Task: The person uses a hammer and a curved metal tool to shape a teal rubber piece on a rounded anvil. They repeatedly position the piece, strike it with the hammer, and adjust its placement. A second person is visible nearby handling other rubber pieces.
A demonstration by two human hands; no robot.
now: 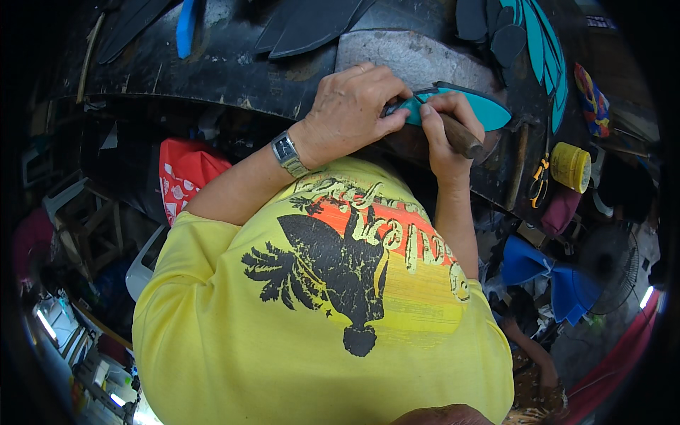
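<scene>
A teal leaf-shaped sheet piece (pixel 485 110) with a dark edge lies at the table's near edge, partly over a worn grey slab (pixel 397 53). My left hand (pixel 358 103), wearing a wristwatch, is closed on the left end of this piece, thumb and fingers pinching it. My right hand (pixel 450 131) grips a wooden-handled tool (pixel 462 138), its thick brown handle slanting down to the right. Its thin dark tip meets the teal piece close to my left fingertips. Fingers hide most of the tool's working end, so its exact kind is unclear.
Black leaf-shaped pieces (pixel 312 25) and teal strips (pixel 549 49) lie across the dark table (pixel 212 78). Yellow-handled scissors (pixel 540 183) hang at its right edge near a yellow tub (pixel 571 167). A fan (pixel 609 265) stands right; another person's arm (pixel 535 350) shows lower right.
</scene>
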